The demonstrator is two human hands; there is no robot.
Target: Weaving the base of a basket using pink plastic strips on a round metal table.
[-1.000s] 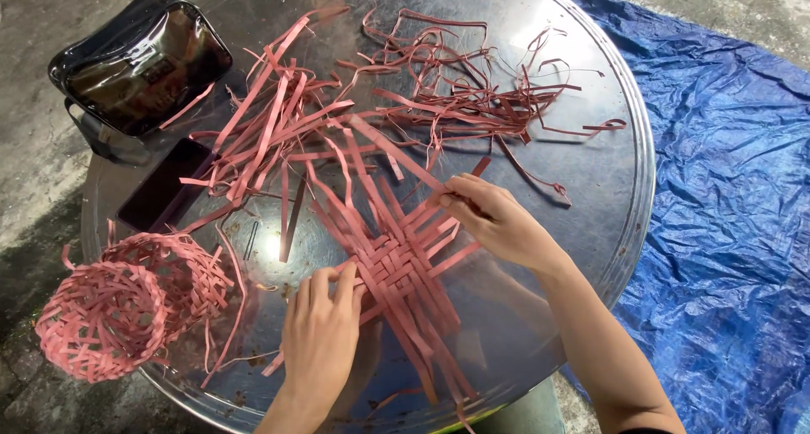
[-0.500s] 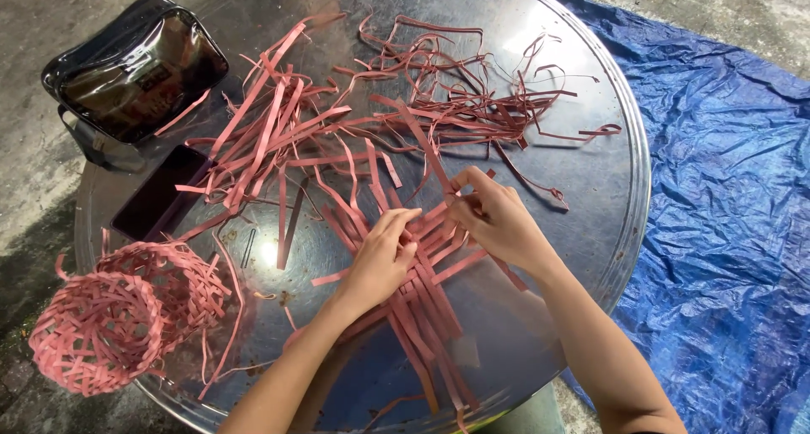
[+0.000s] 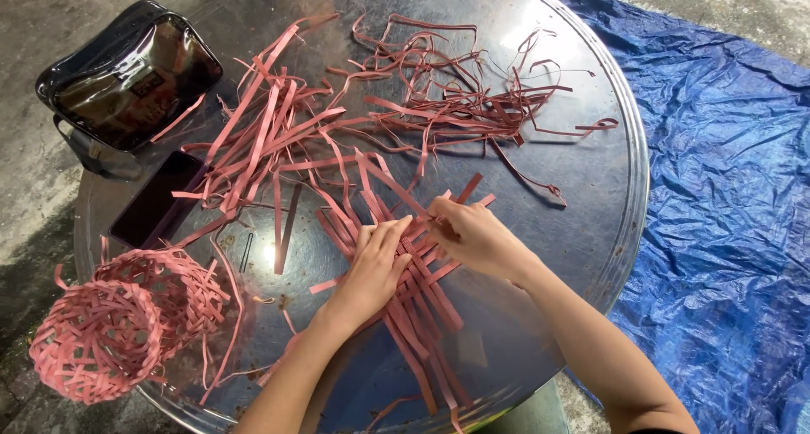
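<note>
— Both hands are down on the woven mat [image 3: 413, 291] of pink strips, near the front of the round metal table [image 3: 607, 231]?

— Yes. The left hand [image 3: 371, 269] lies flat on the weave, fingers [image 3: 390, 231] stretched out and close together, pressing the crossed strips down.

— And the right hand [image 3: 472, 236]?

— Curled, fingertips pinching a strip end at the mat's upper edge, just beside the left fingertips.

— Around them?

— Loose pink strips [image 3: 380, 122] are heaped behind, two woven baskets [image 3: 118, 324] sit at the left rim, and a dark phone [image 3: 156, 199] and a clear pouch [image 3: 126, 75] lie beyond.
</note>
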